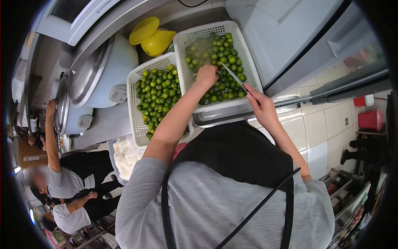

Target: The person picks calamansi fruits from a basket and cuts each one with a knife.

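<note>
My right hand (263,107) grips a knife (235,75) by its handle, the blade slanting up and left over the green limes (224,53). These small round fruits lie in a white perforated basket (253,79). Inside that basket, my left hand (207,75) is closed low among the fruit, left of the blade; what its fingers hold, if anything, is hidden. A second white basket (133,124), to the left, holds many more limes (159,93), a few of them yellowish.
Behind the baskets stands a yellow jug-like container (157,41). Large pale-blue cookers (112,70) with metal lids are at the left. Below them sits a tub of white contents (126,155). Two other people (76,182) stand at the lower left. A grey metal cabinet (286,37) rises at the right.
</note>
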The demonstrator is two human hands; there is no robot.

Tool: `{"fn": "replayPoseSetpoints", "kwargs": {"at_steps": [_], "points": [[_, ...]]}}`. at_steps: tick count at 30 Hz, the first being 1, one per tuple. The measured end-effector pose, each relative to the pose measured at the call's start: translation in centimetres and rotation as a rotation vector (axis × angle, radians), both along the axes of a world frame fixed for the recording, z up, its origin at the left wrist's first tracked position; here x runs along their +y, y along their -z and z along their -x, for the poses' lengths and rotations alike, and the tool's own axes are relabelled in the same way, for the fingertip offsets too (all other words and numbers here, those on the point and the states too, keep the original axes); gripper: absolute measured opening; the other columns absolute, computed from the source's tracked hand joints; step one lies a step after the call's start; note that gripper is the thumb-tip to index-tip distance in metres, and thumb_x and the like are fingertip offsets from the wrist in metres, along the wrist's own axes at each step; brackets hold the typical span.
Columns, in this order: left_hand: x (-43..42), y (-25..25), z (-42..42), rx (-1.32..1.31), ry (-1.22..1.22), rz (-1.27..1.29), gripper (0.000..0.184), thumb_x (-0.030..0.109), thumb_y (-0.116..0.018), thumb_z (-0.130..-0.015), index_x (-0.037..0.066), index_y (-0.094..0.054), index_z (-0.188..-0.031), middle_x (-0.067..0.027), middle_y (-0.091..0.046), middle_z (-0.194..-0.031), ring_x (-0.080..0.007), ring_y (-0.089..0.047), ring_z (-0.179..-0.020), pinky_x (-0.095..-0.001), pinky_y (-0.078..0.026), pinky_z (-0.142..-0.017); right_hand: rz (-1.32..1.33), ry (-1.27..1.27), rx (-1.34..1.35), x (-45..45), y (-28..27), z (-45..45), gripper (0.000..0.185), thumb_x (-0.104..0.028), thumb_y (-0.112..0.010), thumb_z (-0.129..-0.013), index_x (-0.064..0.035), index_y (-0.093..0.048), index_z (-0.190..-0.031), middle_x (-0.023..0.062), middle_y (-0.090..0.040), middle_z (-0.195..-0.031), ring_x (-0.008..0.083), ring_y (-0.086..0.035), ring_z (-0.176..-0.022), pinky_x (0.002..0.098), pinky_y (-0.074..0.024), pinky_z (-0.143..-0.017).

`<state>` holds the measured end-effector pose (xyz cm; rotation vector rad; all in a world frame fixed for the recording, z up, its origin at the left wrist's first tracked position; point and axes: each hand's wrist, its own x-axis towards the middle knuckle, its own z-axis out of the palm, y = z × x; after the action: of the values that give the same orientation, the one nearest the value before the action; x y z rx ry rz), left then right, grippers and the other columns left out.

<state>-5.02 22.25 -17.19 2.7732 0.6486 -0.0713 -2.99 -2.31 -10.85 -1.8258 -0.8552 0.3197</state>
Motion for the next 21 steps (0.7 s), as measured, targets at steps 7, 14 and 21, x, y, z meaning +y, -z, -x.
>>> {"fn": "replayPoseSetpoints", "kwargs": {"at_steps": [7, 14, 21], "points": [[-1.0, -5.1, 5.5, -0.606, -0.340, 1.669, 0.024, 0.004, -0.054, -0.083, -0.005, -0.057, -0.105, -0.0079, -0.054, -0.105, -0.0181, -0.055, -0.095, -0.0357, -0.048, -0.087, 0.045, 0.005, 0.225, -0.7, -1.0, 0.0, 0.032, -0.016, -0.052, -0.089, -0.0099, -0.053, -0.120, 0.0143, -0.063, -0.086, 0.0120, -0.048, -0.062, 0.0250, -0.0428, -0.063], [-2.9, -5.6, 7.3, -0.776, -0.339, 1.651, 0.029, 0.002, -0.060, -0.080, 0.000, -0.055, -0.109, -0.0079, -0.055, -0.105, -0.0175, -0.055, -0.097, -0.0352, -0.046, -0.091, 0.015, -0.101, 0.251, 1.0, -0.8, 0.9, 0.031, -0.016, -0.051, -0.089, -0.0087, -0.053, -0.120, 0.0143, -0.063, -0.100, 0.0116, -0.056, -0.075, 0.0248, -0.0445, -0.072], [-2.9, -5.6, 7.0, -0.895, -0.392, 1.598, 0.017, -0.001, -0.062, -0.079, 0.000, -0.057, -0.095, -0.0052, -0.056, -0.096, -0.0157, -0.057, -0.089, -0.0315, -0.050, -0.083, -0.028, -0.164, 0.139, 1.3, -0.2, 1.5, 0.031, -0.017, -0.051, -0.089, -0.0083, -0.053, -0.119, 0.0148, -0.062, -0.104, 0.0213, -0.062, -0.086, 0.0275, -0.0450, -0.078]]}}
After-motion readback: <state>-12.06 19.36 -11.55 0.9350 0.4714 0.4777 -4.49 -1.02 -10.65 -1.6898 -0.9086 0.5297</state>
